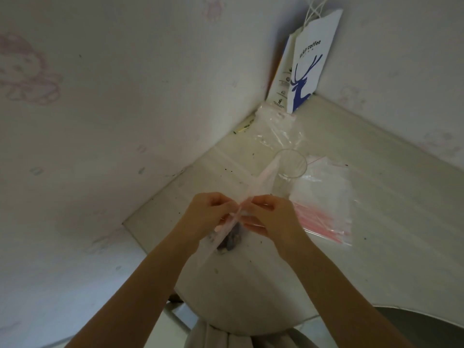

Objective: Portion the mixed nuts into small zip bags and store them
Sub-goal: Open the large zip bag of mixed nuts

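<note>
Both my hands hold a small clear zip bag (pixel 256 182) edge-on above the white table (pixel 376 209). My left hand (pixel 208 214) pinches its pink zip strip from the left, and my right hand (pixel 271 217) pinches it from the right. A dark clump of mixed nuts (pixel 229 241) hangs in the bag's lower part, below my fingers. The bag's far end reaches up toward an empty clear glass cup (pixel 292 164).
A stack of empty zip bags (pixel 324 212) with pink strips lies right of my hands. More clear bags (pixel 278 129) lie near the corner, before a white and blue paper coffee bag (pixel 308 66). Walls close in at left and back. Crumbs dot the table.
</note>
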